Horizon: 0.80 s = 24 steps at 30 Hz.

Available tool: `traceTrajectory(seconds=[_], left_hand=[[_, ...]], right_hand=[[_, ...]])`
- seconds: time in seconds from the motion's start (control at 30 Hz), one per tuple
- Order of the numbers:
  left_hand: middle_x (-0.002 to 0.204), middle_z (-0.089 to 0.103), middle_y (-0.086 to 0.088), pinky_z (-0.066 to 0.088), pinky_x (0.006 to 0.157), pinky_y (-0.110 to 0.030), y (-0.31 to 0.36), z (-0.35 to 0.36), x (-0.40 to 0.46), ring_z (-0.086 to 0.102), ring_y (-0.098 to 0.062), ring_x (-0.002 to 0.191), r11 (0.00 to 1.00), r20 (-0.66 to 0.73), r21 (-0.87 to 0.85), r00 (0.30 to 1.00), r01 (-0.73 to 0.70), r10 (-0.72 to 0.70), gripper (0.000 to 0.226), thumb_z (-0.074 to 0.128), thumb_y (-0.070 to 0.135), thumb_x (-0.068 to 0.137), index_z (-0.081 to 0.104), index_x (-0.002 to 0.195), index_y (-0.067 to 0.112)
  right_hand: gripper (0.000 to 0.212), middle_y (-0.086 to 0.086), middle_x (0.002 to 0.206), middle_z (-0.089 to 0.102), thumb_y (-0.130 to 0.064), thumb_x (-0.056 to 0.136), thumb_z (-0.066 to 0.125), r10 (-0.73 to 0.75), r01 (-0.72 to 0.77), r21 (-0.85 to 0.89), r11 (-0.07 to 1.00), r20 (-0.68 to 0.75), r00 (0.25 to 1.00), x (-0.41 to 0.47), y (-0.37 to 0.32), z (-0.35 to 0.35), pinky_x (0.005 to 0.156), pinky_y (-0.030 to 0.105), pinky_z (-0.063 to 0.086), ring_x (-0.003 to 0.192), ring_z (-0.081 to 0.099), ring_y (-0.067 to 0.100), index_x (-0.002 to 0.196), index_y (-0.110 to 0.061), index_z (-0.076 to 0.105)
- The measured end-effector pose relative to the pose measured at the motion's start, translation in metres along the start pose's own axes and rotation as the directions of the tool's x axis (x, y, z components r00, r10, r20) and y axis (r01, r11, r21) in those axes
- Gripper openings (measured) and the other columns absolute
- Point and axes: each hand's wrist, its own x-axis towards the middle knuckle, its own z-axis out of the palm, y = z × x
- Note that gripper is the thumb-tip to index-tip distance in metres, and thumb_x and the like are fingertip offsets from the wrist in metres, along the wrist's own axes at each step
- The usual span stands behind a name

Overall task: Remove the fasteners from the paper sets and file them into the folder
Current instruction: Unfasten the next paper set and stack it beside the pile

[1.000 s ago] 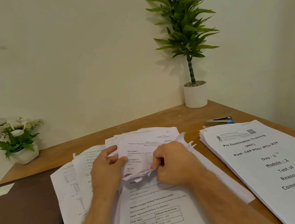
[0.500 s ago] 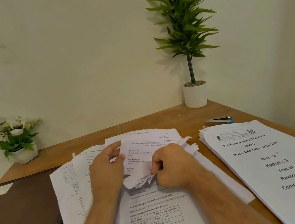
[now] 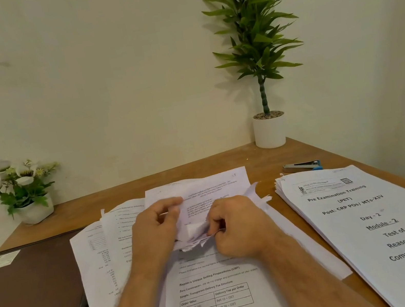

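Nearest, printed sheet headed "Rapido's Unique Selling Propositions" (image 3: 216, 297) lies flat on the wooden bench (image 3: 258, 168), both forearms over it. Left hand (image 3: 155, 232) fingers curled, gripping the folded-back top pages of the paper set (image 3: 203, 196) at their left side. Right hand (image 3: 236, 231) curled tight, thumb and fingers pinching the crumpled, torn top corner of the same set; fastener itself too small to make out. Loose sheets (image 3: 97, 255) fanned out under and left of the left hand. Dark brown folder (image 3: 27, 303) closed, lying flat at the bench's left edge, just beside those sheets. Thick stack titled "Pre Examination Training" (image 3: 371, 226) to the right, apart from the hands. Stapler (image 3: 302, 166) just behind that stack. Far back: small white flower pot (image 3: 33, 210) left, tall green plant in white pot (image 3: 270, 130) right, against the wall.
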Motion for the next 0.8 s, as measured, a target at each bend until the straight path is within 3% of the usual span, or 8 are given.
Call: traceTrajectory(seconds=[0.1,0.23,0.33,0.43,0.57,0.7,0.8], left_hand=[[0.091,0.07,0.004,0.048,0.05,-0.016,0.006,-0.002,0.002,0.067,-0.014,0.083,0.999,-0.12,0.045,0.993,-0.001,0.007,0.031,0.077,0.009,0.085,0.065,0.105,0.03],[0.083,0.071,0.005,0.052,0.062,-0.025,0.008,-0.002,0.001,0.068,-0.009,0.079,0.998,-0.142,0.07,0.99,-0.007,0.017,0.038,0.081,0.012,0.081,0.061,0.105,0.033],[0.079,0.071,0.007,0.05,0.058,-0.018,0.008,-0.002,0.0,0.067,-0.004,0.072,0.988,-0.137,0.153,0.989,-0.026,0.047,0.027,0.079,0.015,0.084,0.066,0.1,0.031],[0.078,0.071,0.012,0.055,0.063,-0.019,0.009,-0.002,-0.003,0.065,0.0,0.069,0.976,-0.114,0.203,0.988,-0.077,0.101,0.017,0.077,0.014,0.085,0.07,0.089,0.029],[0.068,0.07,0.014,0.052,0.061,-0.026,0.007,-0.004,-0.008,0.062,-0.001,0.062,0.96,-0.013,0.226,0.985,-0.166,0.174,0.025,0.075,0.005,0.079,0.069,0.067,0.027],[0.09,0.071,0.01,0.06,0.08,-0.039,0.012,-0.003,-0.013,0.064,-0.002,0.096,0.956,0.199,0.229,0.97,-0.182,0.137,0.021,0.074,0.01,0.06,0.063,0.056,0.028],[0.131,0.063,0.008,0.047,0.104,-0.036,0.012,-0.002,-0.012,0.05,-0.017,0.132,0.943,0.225,0.297,0.97,-0.153,0.087,0.019,0.076,0.007,0.062,0.066,0.056,0.022]], right_hand=[[0.016,-0.009,0.081,0.069,-0.008,0.064,0.064,0.037,-0.037,-0.021,0.999,0.013,0.999,0.001,0.0,0.001,0.066,0.036,0.06,0.076,0.061,0.012,0.072,-0.018,0.073],[0.016,-0.009,0.079,0.069,-0.009,0.062,0.062,0.051,-0.051,-0.005,0.999,0.013,0.999,0.001,0.001,0.001,0.066,0.037,0.06,0.076,0.062,0.011,0.071,-0.018,0.072],[0.017,-0.008,0.078,0.069,-0.01,0.062,0.06,0.052,-0.052,0.008,0.999,0.001,0.999,0.001,-0.001,0.002,0.064,0.038,0.06,0.075,0.062,0.011,0.07,-0.018,0.071],[0.019,-0.008,0.078,0.07,-0.012,0.063,0.059,0.078,-0.078,-0.01,0.997,-0.016,0.997,0.001,0.0,0.0,0.066,0.037,0.06,0.075,0.062,0.012,0.074,-0.019,0.072],[0.024,-0.01,0.075,0.072,-0.013,0.062,0.059,0.154,-0.154,-0.017,0.988,-0.006,0.988,0.003,0.001,-0.002,0.067,0.033,0.06,0.071,0.063,0.01,0.076,-0.021,0.077],[0.02,-0.009,0.073,0.071,-0.013,0.061,0.061,0.154,-0.153,-0.039,0.988,0.028,0.988,0.001,-0.001,-0.002,0.065,0.033,0.06,0.07,0.062,0.011,0.073,-0.023,0.075],[0.021,-0.009,0.074,0.071,-0.012,0.062,0.062,0.147,-0.146,-0.029,0.989,0.04,0.988,0.001,-0.002,-0.002,0.064,0.032,0.061,0.069,0.063,0.01,0.075,-0.021,0.076]])
